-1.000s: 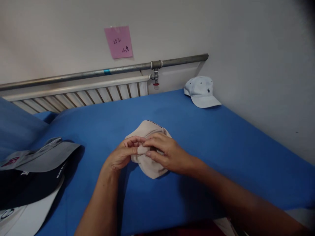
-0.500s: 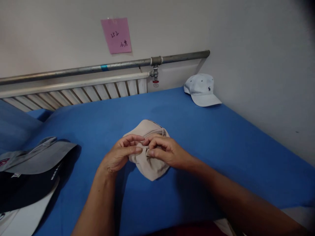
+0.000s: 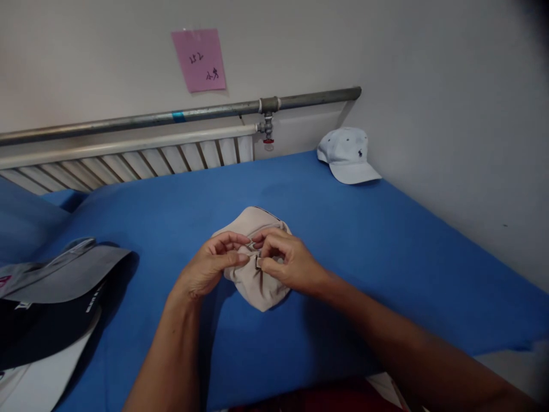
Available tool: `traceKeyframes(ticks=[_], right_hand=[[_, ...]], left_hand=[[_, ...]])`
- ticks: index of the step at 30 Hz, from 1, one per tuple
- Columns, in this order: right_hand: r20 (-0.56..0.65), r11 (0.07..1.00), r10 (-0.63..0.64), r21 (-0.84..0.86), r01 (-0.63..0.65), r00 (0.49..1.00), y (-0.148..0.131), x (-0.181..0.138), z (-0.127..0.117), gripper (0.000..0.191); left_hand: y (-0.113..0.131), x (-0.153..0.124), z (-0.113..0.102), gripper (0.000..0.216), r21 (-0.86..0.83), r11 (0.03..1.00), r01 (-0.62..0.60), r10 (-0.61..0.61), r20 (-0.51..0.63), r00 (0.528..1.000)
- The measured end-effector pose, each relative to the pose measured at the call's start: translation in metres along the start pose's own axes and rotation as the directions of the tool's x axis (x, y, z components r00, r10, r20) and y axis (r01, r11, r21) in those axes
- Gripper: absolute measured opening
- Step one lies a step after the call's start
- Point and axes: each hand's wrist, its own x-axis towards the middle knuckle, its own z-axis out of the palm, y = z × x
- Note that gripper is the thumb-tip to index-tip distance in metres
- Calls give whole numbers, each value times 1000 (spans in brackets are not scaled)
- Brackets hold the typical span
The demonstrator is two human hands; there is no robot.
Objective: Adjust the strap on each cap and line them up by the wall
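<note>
Blue cloth [image 3: 386, 246] covers a wide flat top that runs to a white wall. On the middle of the cloth lies a beige cap [image 3: 259, 289], close to the person. Both hands are on it. The left hand [image 3: 208, 269] pinches the cap's thin strap [image 3: 250, 258] with thumb and finger, and the right hand [image 3: 289, 264] pinches the same strap from the other side, fingers curled tight. The fingertips almost touch, and the hands hide much of the cap's top part. Far off in the back right corner sits a pale blue cap [image 3: 348, 157], well apart from the hands. At the left edge is a pile of caps: a grey cap [image 3: 64, 277] on top, a black cap [image 3: 38, 329] under it, and a white cap [image 3: 43, 380] at the bottom. Behind the cloth are a white radiator [image 3: 128, 163], a grey metal pipe [image 3: 128, 121] with a small red valve [image 3: 268, 141], and a pink note [image 3: 199, 60] stuck on the wall.
</note>
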Motion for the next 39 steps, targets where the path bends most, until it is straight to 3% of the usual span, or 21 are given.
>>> traceKeyframes(ticks=[8,14,21,26,33,39], right_hand=[[28,999,-30,-23,30,999,1,1,0,15],[121,998,-52,27,49,991,2,3,-12,5],[99,998,-61,-9,62,993,0,4,-12,5],[93,1000,9,-10,-8,996,0,4,-9,9],[208,931,180,280,-235,961,1,5,-14,19],[139,970,162,158,-183,977,-4,5,-12,8]], left_hand=[[1,-2,5,27,43,999,-7,8,-7,1000],[3,-2,3,25,8,999,-33,33,-41,999],[2,-2,5,23,13,999,-46,47,-58,997],[2,-3,6,23,29,999,-36,37,-30,999],[4,-4,4,24,2,999,-53,53,-7,999],[3,-4,4,23,11,999,-53,53,6,999]])
